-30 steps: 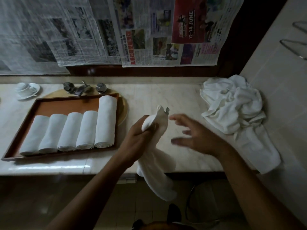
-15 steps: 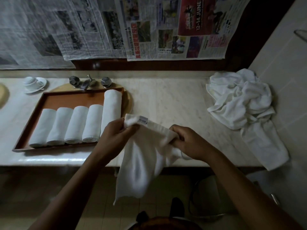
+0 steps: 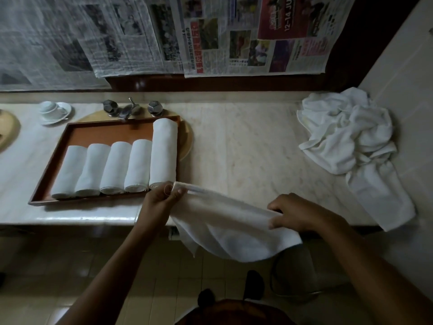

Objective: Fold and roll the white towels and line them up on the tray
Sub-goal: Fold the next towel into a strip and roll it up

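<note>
A white towel [image 3: 232, 228] is stretched between my two hands over the counter's front edge, its lower part hanging toward the floor. My left hand [image 3: 161, 200] pinches one top corner, just right of the tray's near corner. My right hand [image 3: 295, 213] grips the other top corner. On the brown wooden tray [image 3: 98, 131] several rolled white towels [image 3: 138, 166] lie side by side; the rightmost roll is longer than the others. A heap of loose white towels [image 3: 349, 137] lies at the counter's right end, one hanging over the edge.
The marble counter [image 3: 246, 146] runs left to right, newspapers hung on the wall behind. A white cup on a saucer [image 3: 52, 110] and metal tap fittings [image 3: 130, 109] stand behind the tray. A tiled wall [image 3: 403, 73] closes the right side.
My hands have moved apart and drawn the towel's top edge out wide. One second ago only my left hand held the bunched towel; now each hand holds a corner.
</note>
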The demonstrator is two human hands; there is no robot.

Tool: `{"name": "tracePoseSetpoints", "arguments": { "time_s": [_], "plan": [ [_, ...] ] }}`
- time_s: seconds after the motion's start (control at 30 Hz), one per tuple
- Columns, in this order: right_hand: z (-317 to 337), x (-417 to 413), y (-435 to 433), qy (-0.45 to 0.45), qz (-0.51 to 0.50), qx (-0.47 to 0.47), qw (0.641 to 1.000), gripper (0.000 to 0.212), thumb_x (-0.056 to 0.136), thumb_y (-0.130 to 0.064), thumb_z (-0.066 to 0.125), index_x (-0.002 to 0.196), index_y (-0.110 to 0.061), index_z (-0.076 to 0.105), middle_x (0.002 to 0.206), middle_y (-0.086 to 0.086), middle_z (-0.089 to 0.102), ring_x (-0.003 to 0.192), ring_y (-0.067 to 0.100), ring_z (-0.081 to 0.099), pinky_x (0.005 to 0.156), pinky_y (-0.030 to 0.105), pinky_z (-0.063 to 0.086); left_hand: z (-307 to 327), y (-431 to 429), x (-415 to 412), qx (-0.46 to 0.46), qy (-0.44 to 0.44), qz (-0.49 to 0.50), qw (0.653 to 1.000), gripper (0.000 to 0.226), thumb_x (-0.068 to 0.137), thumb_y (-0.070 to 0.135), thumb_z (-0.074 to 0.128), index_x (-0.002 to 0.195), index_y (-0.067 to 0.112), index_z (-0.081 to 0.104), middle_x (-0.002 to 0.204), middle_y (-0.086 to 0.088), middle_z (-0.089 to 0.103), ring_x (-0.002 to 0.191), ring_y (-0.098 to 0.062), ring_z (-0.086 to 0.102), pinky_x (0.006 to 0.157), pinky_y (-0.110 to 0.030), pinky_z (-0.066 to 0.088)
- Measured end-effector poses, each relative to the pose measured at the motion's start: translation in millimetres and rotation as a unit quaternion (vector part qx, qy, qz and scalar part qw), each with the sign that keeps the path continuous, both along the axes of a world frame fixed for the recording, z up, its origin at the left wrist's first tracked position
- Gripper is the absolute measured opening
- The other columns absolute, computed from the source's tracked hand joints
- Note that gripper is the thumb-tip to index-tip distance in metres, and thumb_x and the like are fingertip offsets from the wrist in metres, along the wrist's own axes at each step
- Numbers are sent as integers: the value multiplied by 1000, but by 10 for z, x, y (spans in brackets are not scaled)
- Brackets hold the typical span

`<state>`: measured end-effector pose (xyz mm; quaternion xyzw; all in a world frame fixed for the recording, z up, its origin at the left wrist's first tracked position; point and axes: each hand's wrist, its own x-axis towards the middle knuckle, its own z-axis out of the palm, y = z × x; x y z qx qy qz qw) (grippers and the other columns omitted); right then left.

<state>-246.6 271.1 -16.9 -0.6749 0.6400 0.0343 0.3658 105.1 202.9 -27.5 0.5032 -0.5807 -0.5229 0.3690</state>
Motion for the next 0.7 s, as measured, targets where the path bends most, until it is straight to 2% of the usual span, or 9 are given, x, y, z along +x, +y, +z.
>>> {"name": "tracePoseSetpoints", "arguments": {
  "time_s": [0.07, 0.13, 0.27, 0.33, 0.4, 0.5, 0.6, 0.7],
  "plan": [
    [-153, -192, 42, 30, -11, 6, 999, 42, 82, -35, 79, 59, -23, 45, 58, -6, 45, 52, 7, 46, 56, 30, 34, -169, 20, 78, 49, -6, 2, 999, 29, 98, 30, 69, 87, 3, 74, 78, -14, 68, 75, -26, 65, 69, -44, 52],
    [-258, -353, 86, 47, -34, 23, 998, 38, 83, -30, 76, 59, -24, 47, 61, -4, 49, 55, 10, 49, 57, 31, 34, -317, 68, 129, 83, -46, -31, 995, 24, 98, 29, 68, 88, 9, 77, 80, -12, 73, 75, -29, 71, 64, -45, 60],
    [-490, -497, 173, 76, -65, 43, 994, 30, 87, -23, 76, 66, -32, 57, 73, -8, 61, 69, 8, 58, 57, 23, 38, -597, 112, 144, 38, -228, -93, 969, 28, 97, 33, 70, 75, 16, 71, 67, -3, 70, 61, -12, 69, 56, -27, 53],
    [-612, -529, 169, 80, -94, 27, 992, 29, 87, -22, 78, 71, -39, 60, 80, -9, 65, 75, 7, 61, 58, 21, 40, -725, 73, 94, 15, -296, -96, 950, 27, 95, 36, 73, 73, 21, 71, 64, 1, 69, 58, -7, 66, 54, -24, 50],
    [-658, -561, 117, 80, -151, -6, 985, 25, 87, -21, 79, 75, -36, 65, 86, -4, 70, 81, 13, 65, 62, 23, 43, -794, -6, -5, 6, -330, -89, 940, 25, 93, 39, 75, 73, 23, 71, 64, 6, 67, 57, -5, 64, 54, -26, 49],
    [-609, -665, -49, 80, -233, -77, 966, 18, 88, -20, 78, 78, -32, 70, 88, 1, 71, 87, 22, 67, 71, 28, 47, -784, -223, -165, -17, -341, -70, 937, 29, 90, 39, 77, 67, 24, 68, 63, 8, 67, 59, -5, 63, 52, -27, 43],
    [-503, -790, -293, 67, -277, -136, 949, 12, 85, -17, 80, 79, -27, 74, 85, 1, 72, 84, 23, 67, 72, 31, 49, -645, -537, -320, -39, -320, -62, 945, 22, 92, 36, 75, 75, 23, 71, 67, 8, 70, 61, -4, 65, 55, -28, 50],
    [-407, -916, -616, 47, -296, -191, 935, 6, 85, -14, 80, 85, -20, 77, 80, 1, 69, 81, 20, 65, 70, 28, 42, -469, -899, -506, -47, -307, -47, 949, 17, 93, 33, 75, 81, 23, 71, 69, 10, 67, 62, -1, 62, 55, -13, 43]
  ]
}}
